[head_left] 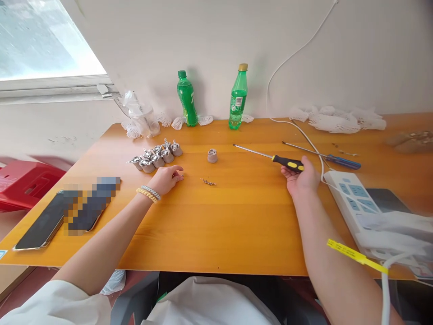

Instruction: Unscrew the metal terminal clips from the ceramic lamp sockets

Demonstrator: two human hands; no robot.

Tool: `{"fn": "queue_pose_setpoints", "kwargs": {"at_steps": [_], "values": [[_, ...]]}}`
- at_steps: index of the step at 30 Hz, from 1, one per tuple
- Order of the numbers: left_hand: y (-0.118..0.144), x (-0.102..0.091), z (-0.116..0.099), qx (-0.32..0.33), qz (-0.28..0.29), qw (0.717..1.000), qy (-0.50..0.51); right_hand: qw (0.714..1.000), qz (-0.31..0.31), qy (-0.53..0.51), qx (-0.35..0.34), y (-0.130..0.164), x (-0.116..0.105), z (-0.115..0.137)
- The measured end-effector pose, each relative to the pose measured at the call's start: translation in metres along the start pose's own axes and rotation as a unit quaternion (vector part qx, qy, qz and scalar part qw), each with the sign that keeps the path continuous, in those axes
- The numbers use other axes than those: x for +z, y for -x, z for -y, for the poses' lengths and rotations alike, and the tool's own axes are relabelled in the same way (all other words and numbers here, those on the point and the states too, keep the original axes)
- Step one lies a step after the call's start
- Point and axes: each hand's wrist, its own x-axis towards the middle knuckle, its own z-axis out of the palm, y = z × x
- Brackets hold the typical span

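Note:
My right hand (302, 178) is wrapped round the black and yellow handle of a screwdriver (255, 151), whose shaft points left above the table. With fingers pinched together, my left hand (167, 179) rests over the table; a tiny item may be at its fingertips, too small to name. Just behind it stands a cluster of greyish-beige ceramic-looking pieces with metal tabs (157, 160). One similar piece (212, 155) sits alone between my hands. In front of that lies a little pile of small metal parts, apparently screws (209, 182).
Two green bottles (187, 99) (238, 101) stand by the wall among white foam nets (338, 119). A blue-handled screwdriver (343, 161) and a white power strip (352, 203) with cables lie right. Two phones (40, 221) (96, 205) are left, beside a red stool (27, 185).

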Motion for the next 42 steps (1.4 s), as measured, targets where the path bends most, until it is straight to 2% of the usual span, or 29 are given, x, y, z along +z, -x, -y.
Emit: {"fn": "queue_pose_setpoints", "kwargs": {"at_steps": [4,7,10,12,17,21,28,35,38,40,42], "values": [[-0.015,0.001,-0.009,0.017,0.024,0.999,-0.037,1.0,0.003,0.002,-0.001,0.001,0.001,0.001],[-0.029,0.008,-0.025,0.066,0.042,0.996,-0.043,1.0,0.002,0.001,-0.001,0.002,0.001,0.002],[-0.044,0.017,-0.044,0.121,0.087,0.988,-0.029,1.0,0.005,-0.003,0.0,0.002,-0.001,0.002],[-0.052,0.019,-0.054,0.133,0.123,0.983,-0.012,1.0,0.007,-0.005,-0.001,0.001,-0.002,0.002],[-0.058,0.008,-0.07,0.119,0.204,0.972,0.004,1.0,0.011,0.0,-0.001,-0.001,-0.002,0.0],[-0.051,0.0,-0.08,0.123,0.238,0.963,-0.017,1.0,0.012,0.003,-0.002,-0.001,-0.002,0.0],[-0.036,0.015,-0.08,0.203,0.178,0.962,-0.041,1.0,0.017,0.004,-0.003,0.0,-0.002,0.0],[-0.036,0.036,-0.104,0.164,0.141,0.976,0.0,1.0,-0.004,-0.016,-0.006,-0.004,-0.004,0.004],[-0.031,0.03,-0.103,0.152,0.12,0.98,0.033,1.0,-0.009,-0.025,-0.008,-0.005,-0.004,0.004],[-0.026,0.018,-0.089,0.134,0.079,0.985,0.076,1.0,-0.006,-0.025,-0.011,-0.005,-0.004,0.003],[-0.019,0.004,-0.065,0.082,0.047,0.991,0.093,1.0,0.004,-0.022,-0.015,-0.004,-0.003,0.001]]}}
